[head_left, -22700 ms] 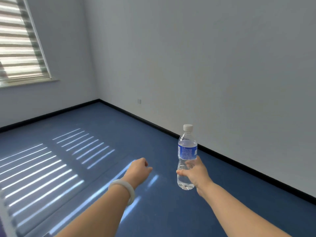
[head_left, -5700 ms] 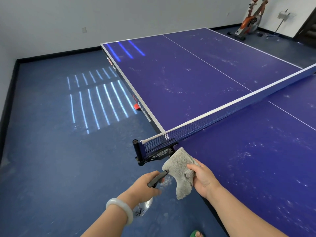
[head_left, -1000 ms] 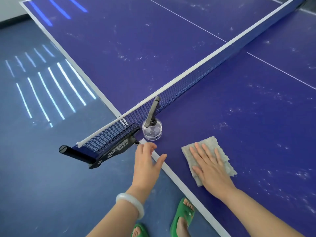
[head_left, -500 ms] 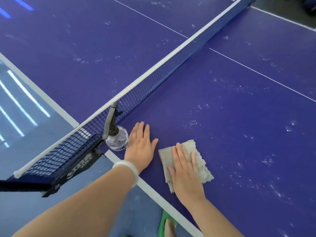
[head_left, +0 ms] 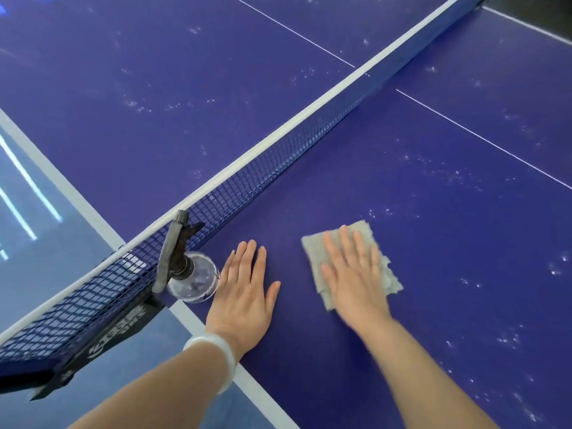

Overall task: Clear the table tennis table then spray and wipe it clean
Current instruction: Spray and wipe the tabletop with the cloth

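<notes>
While I watched from far away, the right hand point(head_left: 356, 280) lay flat with its fingers spread on the grey cloth point(head_left: 383, 267), pressing it onto the purple table point(head_left: 448, 243). The left hand point(head_left: 244, 292) lay flat and open on the bare table, holding nothing. A round clear spray bottle point(head_left: 193, 281) stood just beside that hand, close to the blue net point(head_left: 247, 178). White specks dotted the table top.
</notes>
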Demonstrator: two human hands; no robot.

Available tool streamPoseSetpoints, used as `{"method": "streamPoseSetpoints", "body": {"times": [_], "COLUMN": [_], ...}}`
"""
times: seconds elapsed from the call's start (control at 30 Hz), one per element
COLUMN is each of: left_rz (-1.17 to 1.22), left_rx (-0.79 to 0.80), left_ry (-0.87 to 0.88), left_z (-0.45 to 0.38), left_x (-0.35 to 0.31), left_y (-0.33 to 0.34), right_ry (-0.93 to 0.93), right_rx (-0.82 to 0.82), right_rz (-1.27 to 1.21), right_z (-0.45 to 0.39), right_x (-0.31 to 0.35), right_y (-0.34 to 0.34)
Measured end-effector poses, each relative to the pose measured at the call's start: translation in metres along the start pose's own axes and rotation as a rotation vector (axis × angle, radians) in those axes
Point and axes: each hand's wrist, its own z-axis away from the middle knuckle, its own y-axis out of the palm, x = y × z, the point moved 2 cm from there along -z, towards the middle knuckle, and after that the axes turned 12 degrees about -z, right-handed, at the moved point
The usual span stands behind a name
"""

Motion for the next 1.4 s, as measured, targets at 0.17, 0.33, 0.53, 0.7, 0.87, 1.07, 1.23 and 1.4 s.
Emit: {"method": "streamPoseSetpoints", "body": {"times": [0.17,0.33,0.53,0.7,0.87,1.07,1.23,1.4], "left_rz": [-0.016,-0.005,-0.001,-0.014,-0.008,-0.017,-0.052,-0.043], "left_rx": [0.025,0.038,0.062,0.072,0.077,0.059,0.071,0.093], "left_ry": [-0.011,-0.006,-0.024,-0.023,-0.023,-0.022,-0.027,-0.027], "left_z": [0.0,0.0,-0.001,0.0,0.0,0.0,0.0,0.002], "left_x": [0.0,0.0,0.0,0.0,0.0,-0.001,0.0,-0.001], "left_y": [-0.001,0.0,0.002,0.002,0.004,0.002,0.004,0.003], "right_ry": [0.447,0.121,-0.178,0.365,0.239,-0.304,0.189,0.269], "right_rx": [-0.063,-0.163,0.022,-0.1,-0.115,0.059,0.001,-0.132], "right_rz": [-0.058,-0.159,-0.05,-0.133,-0.108,0.005,-0.136,-0.132], "right_z": [-0.013,0.015,-0.072,-0.087,-0.025,-0.093,-0.153,-0.093], "right_x": [-0.051,0.026,0.039,-0.065,-0.017,0.039,-0.056,-0.018], "right_y": [-0.021,-0.001,-0.008,-0.043,-0.013,-0.006,-0.044,-0.026]}}
